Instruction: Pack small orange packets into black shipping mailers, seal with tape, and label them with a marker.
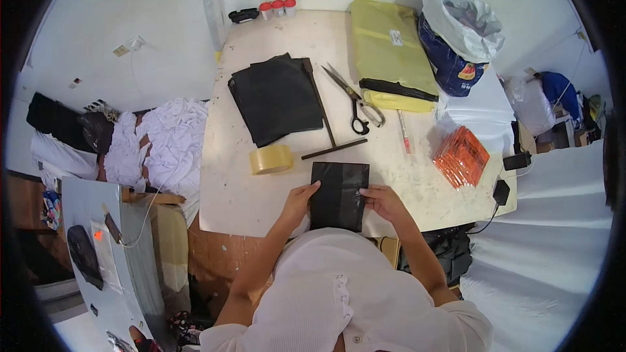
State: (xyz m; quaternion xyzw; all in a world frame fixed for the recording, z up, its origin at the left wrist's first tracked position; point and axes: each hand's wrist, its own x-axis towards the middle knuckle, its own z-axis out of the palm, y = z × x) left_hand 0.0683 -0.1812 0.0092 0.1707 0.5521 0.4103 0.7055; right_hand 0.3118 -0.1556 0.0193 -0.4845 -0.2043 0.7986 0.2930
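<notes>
A black rectangular plastic piece [337,199], like a flat pouch or folded bag, lies at the front edge of the table close to my body. My left hand [300,203] grips its left edge, thumb on top. On the opposite side, my right hand [386,203] pinches the right edge, where a shiny crease runs down. A roll of clear yellowish tape [271,159] stands just beyond my left hand. Farther back lies a stack of black plastic sheets [277,99], with dark thin strips [334,148] forming a T shape beside it.
Scissors [353,99] lie mid-table, next to a yellow plastic package [391,45]. A white and blue sack [456,42] stands at the back right. Orange packets [461,158] and black adapters [501,192] sit on the right. Three red-lidded containers [278,8] line the back edge.
</notes>
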